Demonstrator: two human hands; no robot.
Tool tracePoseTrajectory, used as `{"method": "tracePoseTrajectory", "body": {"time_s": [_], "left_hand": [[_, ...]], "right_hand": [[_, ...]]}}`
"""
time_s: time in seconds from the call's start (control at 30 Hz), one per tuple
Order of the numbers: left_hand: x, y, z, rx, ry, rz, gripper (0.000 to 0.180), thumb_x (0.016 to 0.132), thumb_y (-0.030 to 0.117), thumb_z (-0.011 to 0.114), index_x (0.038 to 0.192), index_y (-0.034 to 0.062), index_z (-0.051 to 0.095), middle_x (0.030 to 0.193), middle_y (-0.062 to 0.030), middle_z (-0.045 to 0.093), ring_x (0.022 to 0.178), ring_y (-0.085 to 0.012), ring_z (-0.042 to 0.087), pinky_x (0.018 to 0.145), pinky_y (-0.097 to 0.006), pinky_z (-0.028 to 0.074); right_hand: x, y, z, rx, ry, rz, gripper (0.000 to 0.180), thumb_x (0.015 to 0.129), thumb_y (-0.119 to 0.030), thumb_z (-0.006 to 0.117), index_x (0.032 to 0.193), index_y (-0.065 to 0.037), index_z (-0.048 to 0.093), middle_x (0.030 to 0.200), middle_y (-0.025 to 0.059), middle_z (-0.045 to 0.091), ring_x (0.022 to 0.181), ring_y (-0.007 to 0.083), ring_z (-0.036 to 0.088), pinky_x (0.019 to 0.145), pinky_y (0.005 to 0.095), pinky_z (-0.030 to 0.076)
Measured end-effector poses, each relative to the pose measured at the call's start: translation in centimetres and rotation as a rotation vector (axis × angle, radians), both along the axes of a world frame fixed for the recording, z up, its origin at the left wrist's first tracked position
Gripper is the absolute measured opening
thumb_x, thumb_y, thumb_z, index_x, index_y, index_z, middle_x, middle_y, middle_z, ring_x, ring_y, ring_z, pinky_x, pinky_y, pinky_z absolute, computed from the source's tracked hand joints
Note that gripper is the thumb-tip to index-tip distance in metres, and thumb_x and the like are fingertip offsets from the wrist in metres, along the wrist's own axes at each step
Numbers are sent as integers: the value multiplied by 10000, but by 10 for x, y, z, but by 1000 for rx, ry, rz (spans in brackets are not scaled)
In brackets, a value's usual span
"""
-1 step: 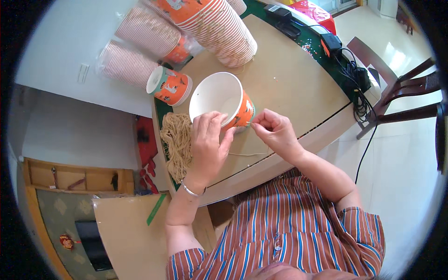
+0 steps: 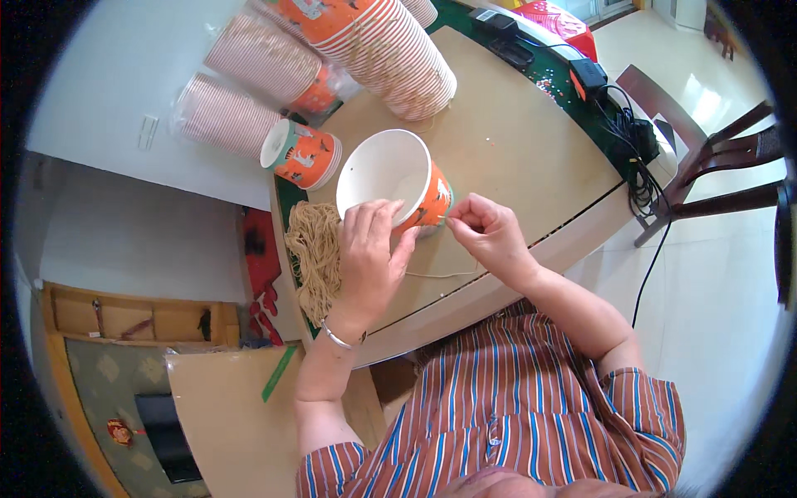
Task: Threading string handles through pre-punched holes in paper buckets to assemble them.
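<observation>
Steadiness in the left hand (image 2: 365, 253) and a light pinch in the right hand (image 2: 491, 236) should suit work by the cup's (image 2: 386, 170) base. The left grips the near rim; the right is narrow, thumb and forefinger together at the base, any strand between them too small to tell. The cup tilts over the counter (image 2: 515, 133), yarn (image 2: 314, 261) to its left.

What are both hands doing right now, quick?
Left hand: holding the big round orange-and-white paper cup by its rim.
Right hand: closed in a pinch by the cup's base; can't tell what, if anything, is pinched.
</observation>
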State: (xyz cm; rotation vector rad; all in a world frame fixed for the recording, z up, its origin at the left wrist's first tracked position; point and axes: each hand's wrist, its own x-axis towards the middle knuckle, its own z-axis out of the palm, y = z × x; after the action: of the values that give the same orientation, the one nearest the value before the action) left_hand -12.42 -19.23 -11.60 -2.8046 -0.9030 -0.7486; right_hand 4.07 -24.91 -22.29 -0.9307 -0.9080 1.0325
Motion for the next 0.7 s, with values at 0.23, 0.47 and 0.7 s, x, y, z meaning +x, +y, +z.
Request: {"method": "tracePoseTrajectory", "body": {"time_s": [0.23, 0.47, 0.7], "left_hand": [[-8, 17, -14, -208, 10, 4, 134, 894, 62, 713, 1018, 35, 671, 873, -98, 648, 859, -269, 651, 764, -381, 518], [-8, 16, -11, -306, -96, 21, 85, 919, 54, 695, 992, 19, 671, 843, -96, 624, 775, -214, 639, 697, -337, 517], [-9, 11, -6, -356, -140, 60, 88, 926, 39, 684, 1005, 3, 670, 864, -85, 629, 767, -170, 633, 695, -307, 511]], "right_hand": [[-7, 10, 5, -10, 17, -79, 55, 970, -25, 649, 942, 2, 611, 807, -56, 618, 725, -14, 527, 607, 171, 424], [-10, 15, 18, -10, 44, -88, 54, 959, -24, 653, 944, 6, 610, 825, -45, 631, 741, -3, 554, 628, 180, 458], [-21, 26, 16, 52, 103, -112, 68, 924, -23, 661, 898, 17, 612, 709, 8, 643, 675, 23, 559, 577, 239, 480]]}}
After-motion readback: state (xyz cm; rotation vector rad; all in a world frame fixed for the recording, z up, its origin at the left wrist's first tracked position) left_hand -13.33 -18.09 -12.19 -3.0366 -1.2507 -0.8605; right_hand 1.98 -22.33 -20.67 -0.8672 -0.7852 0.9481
